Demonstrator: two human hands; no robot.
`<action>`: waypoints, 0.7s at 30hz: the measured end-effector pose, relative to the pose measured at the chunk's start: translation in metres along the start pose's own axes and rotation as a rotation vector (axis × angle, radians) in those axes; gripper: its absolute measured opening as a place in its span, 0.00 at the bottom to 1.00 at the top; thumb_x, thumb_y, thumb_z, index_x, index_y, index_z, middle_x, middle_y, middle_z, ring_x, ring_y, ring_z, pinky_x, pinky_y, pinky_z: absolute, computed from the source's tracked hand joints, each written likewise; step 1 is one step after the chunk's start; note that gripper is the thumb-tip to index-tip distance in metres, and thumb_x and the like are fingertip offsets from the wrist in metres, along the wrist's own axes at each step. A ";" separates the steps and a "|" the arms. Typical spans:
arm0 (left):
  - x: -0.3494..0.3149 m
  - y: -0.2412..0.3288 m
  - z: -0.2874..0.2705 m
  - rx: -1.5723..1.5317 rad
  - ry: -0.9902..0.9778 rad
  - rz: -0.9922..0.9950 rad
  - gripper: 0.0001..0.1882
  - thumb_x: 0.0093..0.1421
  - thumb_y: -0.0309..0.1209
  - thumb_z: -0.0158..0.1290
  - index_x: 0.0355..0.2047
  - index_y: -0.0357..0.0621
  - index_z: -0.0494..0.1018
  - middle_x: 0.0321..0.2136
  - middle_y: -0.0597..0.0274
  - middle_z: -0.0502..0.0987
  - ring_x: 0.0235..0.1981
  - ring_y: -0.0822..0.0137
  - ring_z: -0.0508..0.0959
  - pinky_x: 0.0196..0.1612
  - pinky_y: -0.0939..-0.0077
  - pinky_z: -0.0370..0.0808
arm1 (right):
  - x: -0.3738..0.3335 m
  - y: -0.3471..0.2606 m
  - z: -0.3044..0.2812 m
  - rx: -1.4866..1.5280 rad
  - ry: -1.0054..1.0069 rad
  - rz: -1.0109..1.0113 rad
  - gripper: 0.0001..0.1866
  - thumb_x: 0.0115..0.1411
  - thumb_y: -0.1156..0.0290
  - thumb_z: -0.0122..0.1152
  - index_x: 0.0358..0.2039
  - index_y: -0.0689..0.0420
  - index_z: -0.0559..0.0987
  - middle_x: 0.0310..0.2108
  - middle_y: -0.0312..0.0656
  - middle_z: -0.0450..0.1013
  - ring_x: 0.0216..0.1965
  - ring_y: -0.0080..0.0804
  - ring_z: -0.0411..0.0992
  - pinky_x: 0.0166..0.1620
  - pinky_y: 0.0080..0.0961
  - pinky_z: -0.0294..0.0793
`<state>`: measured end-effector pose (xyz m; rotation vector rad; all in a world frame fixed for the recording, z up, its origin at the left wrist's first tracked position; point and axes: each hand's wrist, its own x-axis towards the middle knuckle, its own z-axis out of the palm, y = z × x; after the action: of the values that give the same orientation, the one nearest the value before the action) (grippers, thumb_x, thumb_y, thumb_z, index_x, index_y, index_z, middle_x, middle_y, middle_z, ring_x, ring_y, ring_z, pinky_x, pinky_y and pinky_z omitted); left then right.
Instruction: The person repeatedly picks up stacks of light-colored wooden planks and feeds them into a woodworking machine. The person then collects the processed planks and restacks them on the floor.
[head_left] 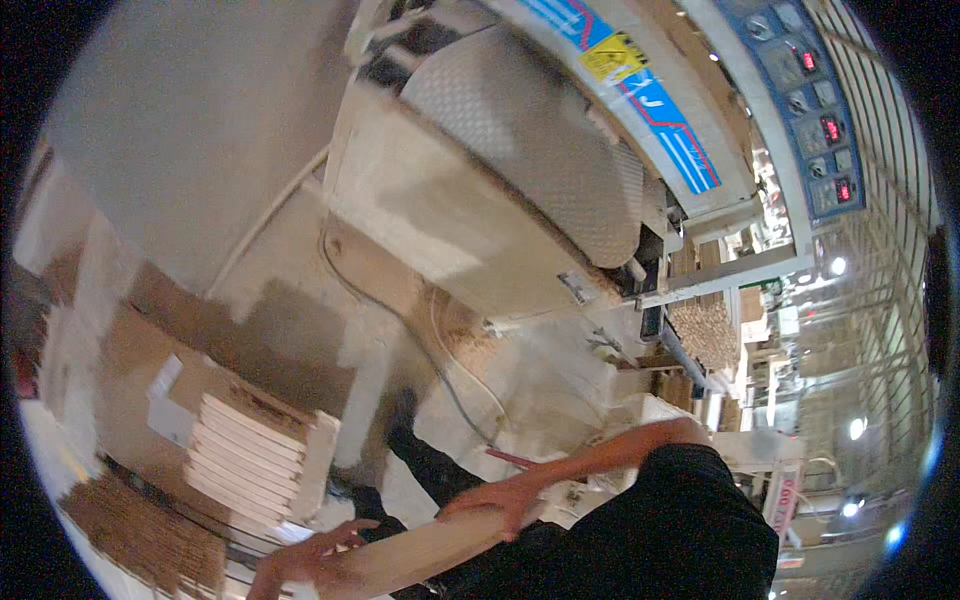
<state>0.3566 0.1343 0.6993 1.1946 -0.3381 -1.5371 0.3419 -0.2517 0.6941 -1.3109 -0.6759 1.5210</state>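
Note:
A pale wooden board (425,552) lies slantwise across the lower middle of the view, in front of my dark-trousered legs. My right hand (508,498) is closed over its upper right end, fingers bent around the edge. At its lower left end is my left hand (315,558), curled against the wood with the thumb side up; part of its grip is hidden. Just beyond my left hand, a neat stack of pale wooden slats (245,462) rests on a brown surface.
A large machine with a textured belt (530,130) stands ahead, with a control panel (805,100) at upper right. A dark hose (425,350) trails over the dusty floor. Stacked timber (705,330) stands farther right. A brown bristly-looking block (145,540) lies at lower left.

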 end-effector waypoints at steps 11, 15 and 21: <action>0.267 0.292 0.000 -0.431 0.487 0.926 0.36 0.62 0.54 0.36 0.66 0.52 0.51 0.63 0.43 0.56 0.58 0.43 0.65 0.57 0.43 0.64 | -0.173 -0.101 -0.127 0.115 1.656 -0.306 0.53 0.45 0.49 0.71 0.65 0.59 0.55 0.57 0.47 0.63 0.55 0.38 0.65 0.57 0.34 0.64; 0.384 0.355 0.001 -0.880 0.193 0.744 0.35 0.61 0.57 0.41 0.63 0.52 0.58 0.58 0.49 0.66 0.57 0.53 0.68 0.56 0.50 0.67 | -0.167 -0.158 -0.232 -0.015 2.259 0.591 0.56 0.40 0.45 0.72 0.63 0.58 0.56 0.54 0.63 0.60 0.54 0.57 0.63 0.55 0.47 0.63; 0.441 0.407 -0.025 -0.883 0.453 0.666 0.43 0.60 0.63 0.35 0.64 0.41 0.55 0.59 0.49 0.63 0.58 0.49 0.65 0.56 0.44 0.64 | -0.175 -0.137 -0.321 0.050 2.439 0.794 0.61 0.35 0.40 0.72 0.65 0.56 0.53 0.54 0.69 0.58 0.55 0.65 0.59 0.56 0.62 0.56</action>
<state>0.6605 -0.3791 0.7697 0.5841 0.2298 -0.6549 0.6788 -0.4189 0.8001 -2.2088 1.4928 -0.4532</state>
